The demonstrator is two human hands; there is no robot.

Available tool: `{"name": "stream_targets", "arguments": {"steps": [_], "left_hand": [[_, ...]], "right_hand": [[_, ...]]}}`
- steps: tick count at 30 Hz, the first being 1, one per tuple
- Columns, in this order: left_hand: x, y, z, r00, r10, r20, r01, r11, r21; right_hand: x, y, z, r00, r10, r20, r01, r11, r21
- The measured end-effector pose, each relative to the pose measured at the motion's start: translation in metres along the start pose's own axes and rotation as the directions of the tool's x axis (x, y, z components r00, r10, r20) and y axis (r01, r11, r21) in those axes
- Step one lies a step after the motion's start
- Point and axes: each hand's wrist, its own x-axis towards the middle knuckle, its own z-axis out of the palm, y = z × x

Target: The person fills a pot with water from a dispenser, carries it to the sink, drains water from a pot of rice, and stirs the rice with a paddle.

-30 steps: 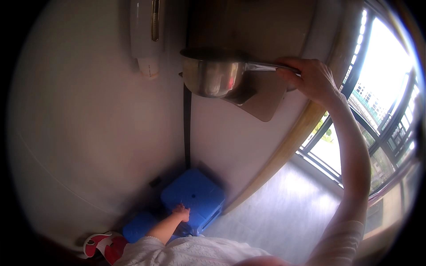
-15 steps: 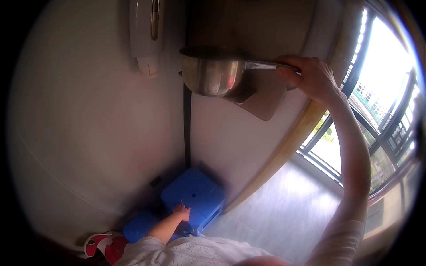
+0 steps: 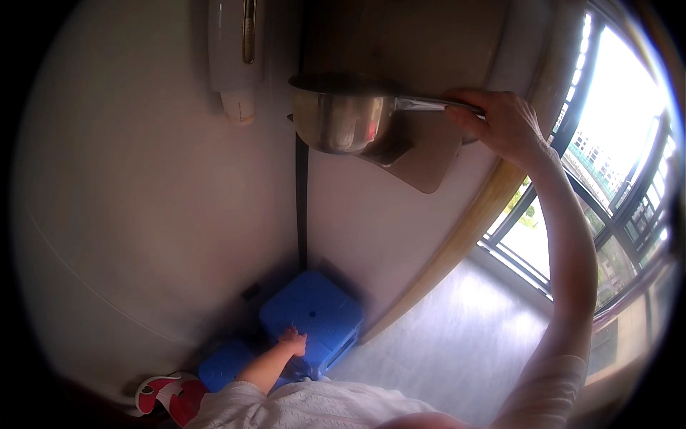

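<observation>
My right hand (image 3: pixel 496 125) is closed round the end of the metal handle of a saucepan (image 3: pixel 341 123). The pan is held up near the wall, with its shiny side facing me and its inside hidden. Just behind and below it is a flat grey-brown panel (image 3: pixel 427 161). Low in the view, my left hand (image 3: pixel 293 342) hangs in front of a blue stool (image 3: pixel 311 309). Its fingers look curled, but they are small and it cannot be made out whether they hold anything.
A white dispenser (image 3: pixel 236 61) is fixed to the wall at the upper left. A second blue piece (image 3: pixel 225 363) and a red-and-white slipper (image 3: pixel 168 395) are at the lower left. A window (image 3: pixel 607 129) stands at the right, beyond a wooden edge (image 3: pixel 457 243).
The saucepan has risen very slightly in the view. Both hands keep almost the same place and the right one still grips the handle.
</observation>
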Motion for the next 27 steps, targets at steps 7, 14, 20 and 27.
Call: {"name": "stream_targets", "arguments": {"steps": [7,14,20,27], "left_hand": [[-0.0029,0.0013,-0.0026,1.0,0.007,0.0,-0.007,1.0,0.016],[-0.0051,0.0007,-0.0033,1.0,0.012,-0.014,-0.012,1.0,-0.004],[-0.007,0.002,-0.0051,1.0,0.015,-0.007,-0.015,1.0,-0.001],[-0.0004,-0.0031,-0.0013,1.0,0.018,-0.01,-0.017,1.0,0.004]], "right_hand": [[-0.0005,-0.0009,-0.0011,1.0,-0.003,0.002,0.003,1.0,-0.005],[0.0,-0.0013,-0.0011,1.0,-0.005,-0.01,0.005,1.0,-0.017],[0.0009,0.0009,0.0012,1.0,-0.001,-0.008,0.001,1.0,-0.008],[0.0033,-0.0013,-0.0005,1.0,-0.007,-0.002,0.008,1.0,0.002]]}}
